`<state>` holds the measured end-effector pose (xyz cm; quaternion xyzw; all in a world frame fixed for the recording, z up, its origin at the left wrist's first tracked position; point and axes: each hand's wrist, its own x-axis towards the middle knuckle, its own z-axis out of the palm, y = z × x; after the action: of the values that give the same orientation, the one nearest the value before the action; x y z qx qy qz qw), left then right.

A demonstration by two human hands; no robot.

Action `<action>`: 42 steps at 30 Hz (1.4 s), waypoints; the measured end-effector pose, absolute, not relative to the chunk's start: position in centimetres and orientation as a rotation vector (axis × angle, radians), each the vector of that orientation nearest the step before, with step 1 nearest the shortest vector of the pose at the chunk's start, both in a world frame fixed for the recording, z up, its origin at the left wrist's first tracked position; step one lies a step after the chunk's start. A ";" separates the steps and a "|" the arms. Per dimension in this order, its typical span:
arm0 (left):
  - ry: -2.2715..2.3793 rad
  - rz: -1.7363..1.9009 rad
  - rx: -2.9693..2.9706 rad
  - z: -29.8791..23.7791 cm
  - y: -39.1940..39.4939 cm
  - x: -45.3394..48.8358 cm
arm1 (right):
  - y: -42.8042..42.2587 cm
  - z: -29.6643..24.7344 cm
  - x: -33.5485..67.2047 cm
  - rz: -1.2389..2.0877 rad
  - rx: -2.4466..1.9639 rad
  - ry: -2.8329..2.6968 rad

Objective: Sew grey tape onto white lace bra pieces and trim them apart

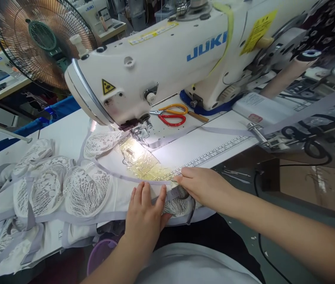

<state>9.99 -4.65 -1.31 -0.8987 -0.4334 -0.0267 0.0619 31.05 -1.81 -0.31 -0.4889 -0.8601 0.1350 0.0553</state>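
My left hand [144,209] lies flat, fingers stretched out, on white lace garment pieces [66,189] edged with grey elastic at the table's near edge. My right hand [203,185] rests just to its right, fingers pinched on the grey elastic strap [120,175] and the fabric edge beside the printed ruler [214,156]. The strap runs from my hands up to the presser foot [139,132] of the white JUKI sewing machine [161,59], where a lamp lights the needle plate.
Orange and red scissors [171,114] lie behind the needle area. A grey tape [303,112] feeds in from the right through a metal guide [257,132]. A fan [40,39] stands at the back left. A purple bin [100,254] sits below the table edge.
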 end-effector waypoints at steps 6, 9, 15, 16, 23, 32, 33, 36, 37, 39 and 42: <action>-1.304 -0.065 -2.686 -1.5 -4.9 10.0 | -1.0 -0.2 29.1 0.446 -1.455 -2.575; -1.310 -0.073 -2.672 -1.7 -5.0 10.1 | -0.7 -0.2 28.6 0.467 -1.435 -2.590; -1.350 -0.125 -2.659 -1.8 -5.2 10.3 | -1.2 1.1 30.0 0.426 -1.528 -2.706; -1.355 -0.139 -2.654 -1.9 -5.2 10.3 | -1.2 1.4 30.2 0.435 -1.555 -2.695; -1.352 -0.246 -2.609 -3.2 -5.6 9.7 | 3.5 0.5 31.5 0.408 -1.765 -2.129; -1.305 -0.207 -2.646 -3.8 -6.4 8.6 | 10.3 0.8 30.3 0.251 -1.963 -2.054; -1.296 -0.200 -2.661 -3.7 -6.4 8.4 | 9.6 1.1 30.0 0.217 -1.968 -2.059; -1.280 -0.193 -2.705 -3.7 -6.4 8.1 | 6.2 1.6 28.8 0.214 -1.884 -2.179; -1.281 -0.194 -2.715 -3.7 -6.4 8.1 | 4.8 1.6 28.2 0.265 -1.800 -2.278; -1.291 -0.202 -2.729 -3.7 -6.4 8.0 | 2.3 1.4 26.9 0.391 -1.568 -2.527; -1.328 -0.199 -2.752 -3.6 -6.5 8.1 | -0.1 1.0 25.1 0.330 -1.483 -2.748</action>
<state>8.07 -6.45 -3.61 -0.8981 -0.4332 -0.0650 0.0396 25.14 -0.10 0.99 -0.4722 -0.8752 0.1050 0.0007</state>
